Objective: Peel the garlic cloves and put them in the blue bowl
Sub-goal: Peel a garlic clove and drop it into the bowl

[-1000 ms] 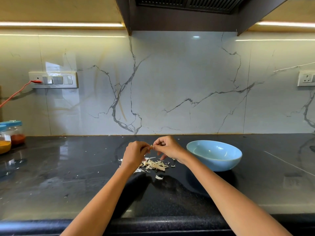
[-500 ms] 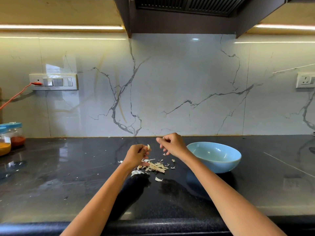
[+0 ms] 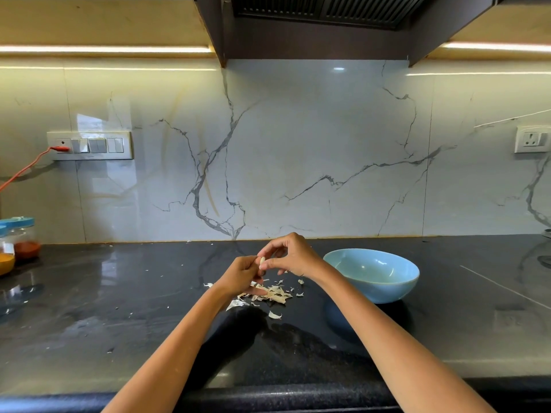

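Between the two hands, a garlic clove (image 3: 262, 261) stands roughly upright, pinched by the left hand (image 3: 242, 275) while the right hand (image 3: 290, 256) pinches at its skin. The blue bowl (image 3: 372, 274) sits just right of the right hand, nothing between. Peeled skins (image 3: 272, 293) litter the tabletop (image 3: 119, 308) beneath.

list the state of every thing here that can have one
garlic clove: pinched between both hands above the counter
left hand: fingers curled on the clove
right hand: fingertips pinching the clove
blue bowl: upright on the counter, no cloves visible inside
garlic skins: loose pile on the counter under the hands
spice jars: lids on, at the far left
red plug: plugged into the switch panel
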